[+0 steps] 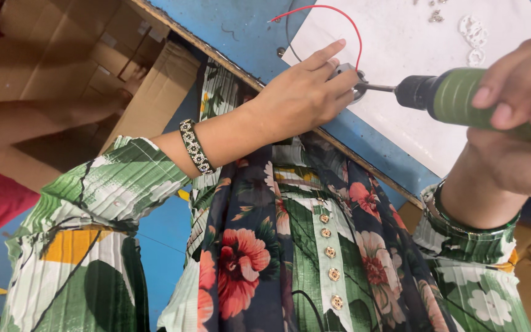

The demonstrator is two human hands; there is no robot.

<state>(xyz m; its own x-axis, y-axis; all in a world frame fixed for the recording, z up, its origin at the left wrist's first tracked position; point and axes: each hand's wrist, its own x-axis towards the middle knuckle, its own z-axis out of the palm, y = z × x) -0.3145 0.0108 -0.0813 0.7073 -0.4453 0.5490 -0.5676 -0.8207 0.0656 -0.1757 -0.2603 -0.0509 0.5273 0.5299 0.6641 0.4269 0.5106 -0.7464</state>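
A screw is being driven: the left hand [302, 92] pinches a small round metal part [354, 83] with a red wire [339, 12] on the white sheet [401, 110] over the blue worktop [247, 31]. The right hand [517, 92] grips the green power screwdriver [462, 98], its bit at the part. Next calls for steady, in-line pressure.

My left hand [305, 92] covers most of the small metal part [356, 86], so I cannot tell its shape. The green power screwdriver [462, 98] runs under my right hand [520, 80] and off the right edge. The white rings [473, 34] and screws [436, 15] are too small to make out.
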